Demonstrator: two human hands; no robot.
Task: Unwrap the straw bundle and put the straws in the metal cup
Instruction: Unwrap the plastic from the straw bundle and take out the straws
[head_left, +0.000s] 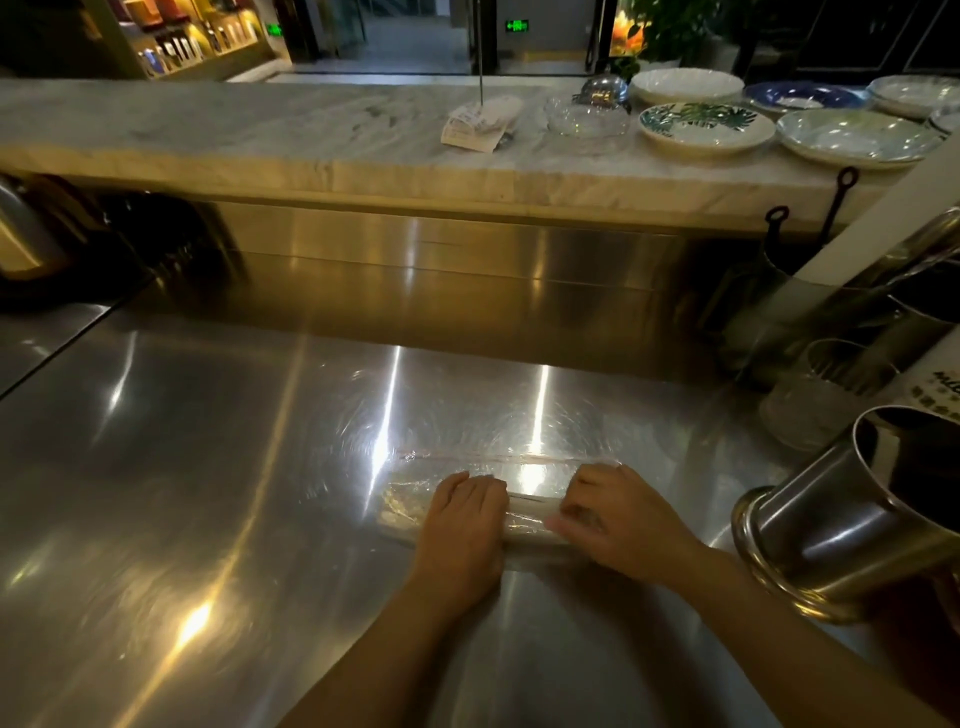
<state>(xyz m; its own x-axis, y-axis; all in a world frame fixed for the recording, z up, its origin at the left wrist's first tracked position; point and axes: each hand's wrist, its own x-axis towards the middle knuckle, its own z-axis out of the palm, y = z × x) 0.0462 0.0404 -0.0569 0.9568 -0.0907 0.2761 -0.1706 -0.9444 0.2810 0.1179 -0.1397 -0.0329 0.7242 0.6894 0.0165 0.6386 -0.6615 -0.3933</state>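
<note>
A dim bar or kitchen pass: a brushed steel counter (218, 467) runs under warm lamp glare, with a marble ledge (260, 135) beyond it carrying plates (706, 127) and a spike of paper slips (475, 124); the straw bundle (524, 514) lies crosswise on the steel near the front edge, and a sheet of clear wrap (467, 441) spreads flat away from it; the left hand (462, 519) and the right hand (618, 514) both rest palm-down on the bundle, apart from each other with a short stretch of bundle showing between them; whether the fingers pinch the film or only press on it I cannot tell.

Risks, as I judge them: the film clings to the steel and to itself, so a quick pull could drag the straws along or scatter them over the smooth top; loose straws would roll easily here; the metal cup (852, 519) stands just to the right near the right forearm and looks tilted in this wide view, so an elbow swing might knock it.

Counts: one bundle, straws inside too blurred to count; one large metal cup nearby, with at least two more steel vessels (852, 364) behind it; about five plates in sight, one glass dish (584, 122); two hands.
</note>
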